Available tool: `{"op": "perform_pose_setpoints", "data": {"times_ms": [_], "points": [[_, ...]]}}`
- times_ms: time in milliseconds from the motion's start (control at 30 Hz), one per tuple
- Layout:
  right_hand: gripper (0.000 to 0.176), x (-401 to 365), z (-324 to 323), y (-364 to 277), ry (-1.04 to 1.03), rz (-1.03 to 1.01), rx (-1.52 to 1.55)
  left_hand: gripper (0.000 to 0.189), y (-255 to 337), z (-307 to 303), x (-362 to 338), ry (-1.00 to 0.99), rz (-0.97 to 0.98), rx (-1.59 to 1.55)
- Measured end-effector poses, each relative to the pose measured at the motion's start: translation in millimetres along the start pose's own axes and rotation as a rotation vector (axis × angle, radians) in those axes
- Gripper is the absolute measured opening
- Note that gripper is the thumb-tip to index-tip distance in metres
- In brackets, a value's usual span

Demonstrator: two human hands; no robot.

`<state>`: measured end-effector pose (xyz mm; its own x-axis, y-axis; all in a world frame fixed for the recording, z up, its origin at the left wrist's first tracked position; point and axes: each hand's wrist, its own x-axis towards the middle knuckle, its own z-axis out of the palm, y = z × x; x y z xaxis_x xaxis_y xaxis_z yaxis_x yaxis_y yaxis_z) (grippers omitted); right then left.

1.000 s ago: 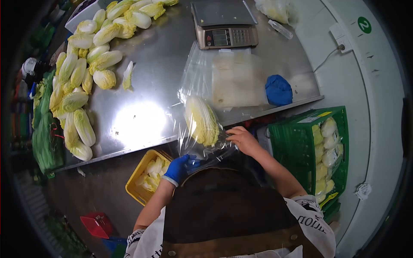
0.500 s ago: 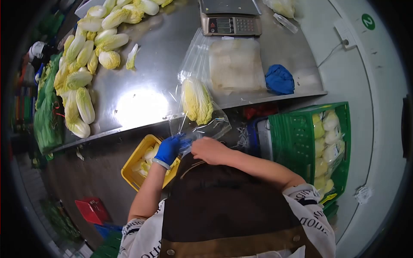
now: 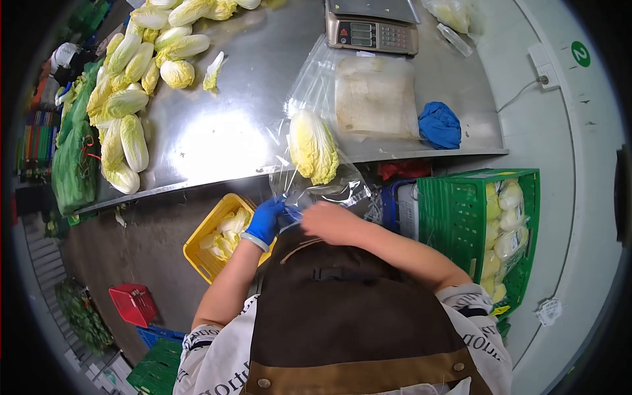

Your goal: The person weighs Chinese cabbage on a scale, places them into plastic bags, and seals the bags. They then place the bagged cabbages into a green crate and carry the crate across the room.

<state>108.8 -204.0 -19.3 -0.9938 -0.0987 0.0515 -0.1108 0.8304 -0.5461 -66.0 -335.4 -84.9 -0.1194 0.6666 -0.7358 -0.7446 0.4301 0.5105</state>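
Observation:
A napa cabbage (image 3: 313,147) lies inside a clear plastic bag (image 3: 351,176) at the table's front edge, the bag's near end hanging over toward my apron. My left hand (image 3: 265,220), in a blue glove, grips the near end of the bag on its left side. Just to the right, my bare right hand (image 3: 329,222) has its fingers curled in at the same end of the plastic, its fingertips partly hidden. Beyond the cabbage, more clear bags (image 3: 315,76) are laid flat on the metal table (image 3: 250,72).
Many napa cabbages (image 3: 133,141) are piled at the left beside green netting (image 3: 74,168). A scale (image 3: 372,33), a stained pad (image 3: 375,95) and a blue bundle (image 3: 440,125) sit on the right. Below are a yellow basket (image 3: 197,253) of leaves and a green crate (image 3: 454,224) with bagged produce.
The view has shifted slightly, so table items appear a little higher and to the right. Both hands stay at the bag's near end; the cabbage remains in the bag.

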Motion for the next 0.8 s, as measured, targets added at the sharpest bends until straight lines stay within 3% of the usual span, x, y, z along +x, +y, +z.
{"op": "perform_pose_setpoints", "data": {"times_ms": [67,133,167,233,300,333,367,400,467,500,533,567,600,633,667,700,733,800], "points": [[0.015,-66,7,9,0.047,0.211,0.009,0.033,2,-8,1,-0.032,0.032,0.152],[0.015,-178,60,33,-0.272,0.426,-0.196,0.036,9,-5,-12,-0.13,0.01,0.186],[0.021,-222,68,29,-1.005,0.686,-0.121,0.042,6,-11,-12,-0.171,0.049,0.262],[0.035,-320,134,34,-0.418,0.693,-0.052,0.048,18,-19,-16,-0.215,-0.075,0.209],[0.042,-246,59,23,-0.877,0.84,0.124,0.059,11,-51,-2,-0.182,-0.222,0.104],[0.047,-219,48,28,-0.426,0.84,0.014,0.052,13,-60,-2,0.01,-0.05,0.452],[0.047,-179,19,28,-0.041,0.791,-0.167,0.049,17,-48,-9,0.196,0.323,0.884],[0.048,-139,-4,32,0.188,0.765,-0.252,0.048,22,-31,-20,0.388,0.71,1.301],[0.045,-88,-25,45,0.311,0.556,-0.317,0.052,43,1,-29,0.259,1.024,1.741],[0.042,-75,-23,63,0.254,0.306,-0.294,0.056,48,11,-31,0.17,1.178,1.963],[0.04,-64,-17,80,0.207,0.057,-0.275,0.051,51,15,-27,-0.169,1.279,1.961],[0.027,-60,-13,86,0.218,0.037,-0.116,0.045,51,8,-19,-0.224,1.232,1.82],[0.023,-60,-10,92,0.279,0.201,0.154,0.038,48,-3,-12,-0.275,1.175,1.674],[0.021,-62,-7,95,0.333,0.364,0.428,0.03,50,-9,-8,-0.206,1.01,1.418],[0.021,-64,-4,100,0.383,0.527,0.703,0.023,51,-16,-5,-0.137,0.843,1.162],[0.027,-66,0,115,0.448,0.609,0.868,0.023,54,-22,0,-0.114,0.557,0.876],[0.03,-61,-6,121,0.476,0.642,0.894,0.029,71,-8,-2,-0.17,0.546,0.814],[0.036,-43,-7,125,0.498,0.868,1.182,0.032,78,-19,17,-0.164,0.292,0.653]]}}
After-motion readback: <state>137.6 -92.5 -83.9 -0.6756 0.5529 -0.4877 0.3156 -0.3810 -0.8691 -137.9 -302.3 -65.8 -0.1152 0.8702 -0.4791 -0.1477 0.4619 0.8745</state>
